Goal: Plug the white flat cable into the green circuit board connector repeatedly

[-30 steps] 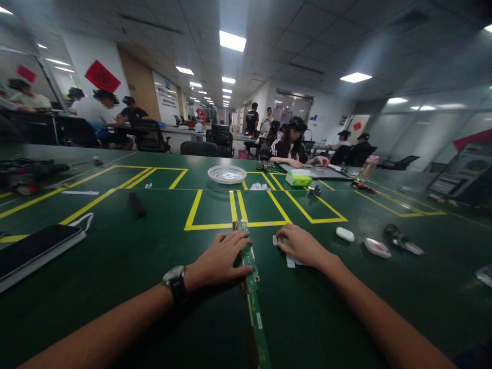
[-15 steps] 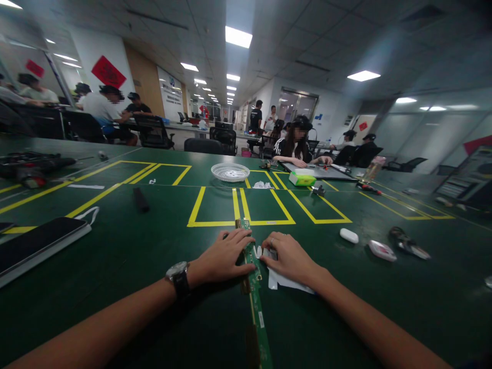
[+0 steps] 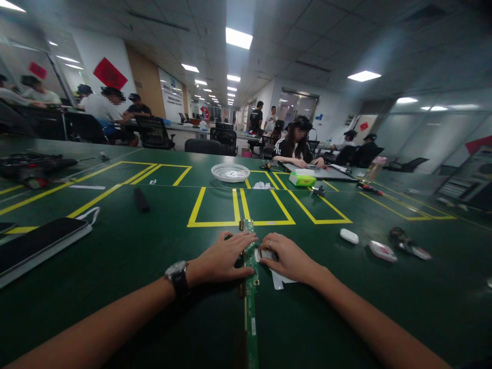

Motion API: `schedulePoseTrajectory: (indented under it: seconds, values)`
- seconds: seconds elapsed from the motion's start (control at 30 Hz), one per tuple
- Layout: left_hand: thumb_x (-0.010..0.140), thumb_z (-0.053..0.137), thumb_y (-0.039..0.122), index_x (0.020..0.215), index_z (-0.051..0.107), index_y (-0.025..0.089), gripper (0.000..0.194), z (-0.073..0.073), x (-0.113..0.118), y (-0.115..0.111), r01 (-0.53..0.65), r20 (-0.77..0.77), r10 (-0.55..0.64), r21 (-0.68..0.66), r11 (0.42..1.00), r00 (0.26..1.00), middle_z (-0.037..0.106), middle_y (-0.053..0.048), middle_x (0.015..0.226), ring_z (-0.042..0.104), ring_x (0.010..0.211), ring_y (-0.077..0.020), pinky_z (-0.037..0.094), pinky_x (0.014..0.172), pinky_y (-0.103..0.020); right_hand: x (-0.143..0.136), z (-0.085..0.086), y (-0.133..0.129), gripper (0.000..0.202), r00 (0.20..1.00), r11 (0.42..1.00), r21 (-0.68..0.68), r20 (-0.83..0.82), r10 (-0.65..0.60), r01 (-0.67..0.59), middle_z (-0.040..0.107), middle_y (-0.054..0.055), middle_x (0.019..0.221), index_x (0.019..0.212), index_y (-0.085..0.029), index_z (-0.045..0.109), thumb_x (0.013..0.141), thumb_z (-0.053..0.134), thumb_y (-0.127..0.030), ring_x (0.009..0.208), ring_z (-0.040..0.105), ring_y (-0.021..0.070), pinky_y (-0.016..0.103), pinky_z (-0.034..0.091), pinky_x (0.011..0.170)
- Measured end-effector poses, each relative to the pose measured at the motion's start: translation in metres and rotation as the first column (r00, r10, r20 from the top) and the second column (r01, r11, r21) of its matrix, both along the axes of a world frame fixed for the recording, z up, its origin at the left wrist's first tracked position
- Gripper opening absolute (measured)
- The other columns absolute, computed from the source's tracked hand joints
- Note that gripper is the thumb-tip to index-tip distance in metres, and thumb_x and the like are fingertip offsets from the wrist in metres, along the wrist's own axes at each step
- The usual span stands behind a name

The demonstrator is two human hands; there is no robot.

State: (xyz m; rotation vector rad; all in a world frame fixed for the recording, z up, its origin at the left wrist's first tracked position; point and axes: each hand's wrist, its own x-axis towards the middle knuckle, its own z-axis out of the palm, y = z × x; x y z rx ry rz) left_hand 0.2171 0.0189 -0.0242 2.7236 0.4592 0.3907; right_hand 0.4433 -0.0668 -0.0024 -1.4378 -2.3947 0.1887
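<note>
A long, narrow green circuit board [image 3: 251, 302] lies on the table in front of me, pointing away. My left hand [image 3: 226, 256] rests across its far part, fingers over the board and thumb on it farther down, holding it. Close to the board's right edge, my right hand [image 3: 286, 259] has thumb and fingers closed on a white flat cable [image 3: 258, 254], its end against or just beside the board. How the cable meets the board is partly hidden by the fingers. Beneath the right hand a white strip [image 3: 277, 280] sticks out toward me.
Beyond the board stands a white basket [image 3: 230, 173]. A green box [image 3: 302, 179] sits near a person [image 3: 295, 146] working across the table. To the right lie a white case [image 3: 349, 236] and a pink-white case [image 3: 382, 251]; a large dark-topped device [image 3: 42, 246] lies left.
The near end of the circuit board has swung left, so it lies straighter. The white strip under my right hand has shifted, and less of it shows. Both hands stay in nearly the same places.
</note>
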Motion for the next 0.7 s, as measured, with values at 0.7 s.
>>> schedulePoseTrajectory:
  seconds: [0.7]
  values:
    - [0.101,0.037,0.046,0.141,0.041,0.023,0.047,-0.013,0.005,0.014,-0.206,0.358,0.356,-0.393,0.896,0.863,0.044,-0.009,0.145,0.038,0.135,-0.0264,0.030,0.113,-0.047,0.043,-0.017,0.027,0.033,0.959,0.964,0.132,0.137,-0.249,0.231,0.060,0.010,0.130,0.125,-0.020,0.061,0.100,0.042,-0.028,0.121,0.052,0.0243,0.042,0.039,0.102]
